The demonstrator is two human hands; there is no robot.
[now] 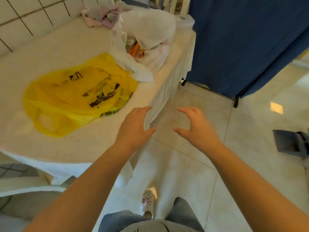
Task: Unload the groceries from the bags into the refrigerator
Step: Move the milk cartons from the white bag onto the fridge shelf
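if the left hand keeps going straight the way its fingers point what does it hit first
Probably the hanging edge of the white tablecloth at the table corner, just ahead of the left hand; beyond that, the white bag. Depth is unclear.

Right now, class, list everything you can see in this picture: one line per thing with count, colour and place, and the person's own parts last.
yellow bag: one, yellow with black print, lying flat on the table.
white bag: one, white, open, at the table's far right edge, orange items showing inside.
table: one, covered in white cloth, left half of the view.
crumpled cloth: one heap, pink and white, far end of the table.
curtain: one, dark blue, upper right.
dustpan: one, grey, on the floor at right.
floor: pale glossy tiles.
shoe: one, white, bottom centre.
left hand: empty, fingers spread.
right hand: empty, fingers spread.
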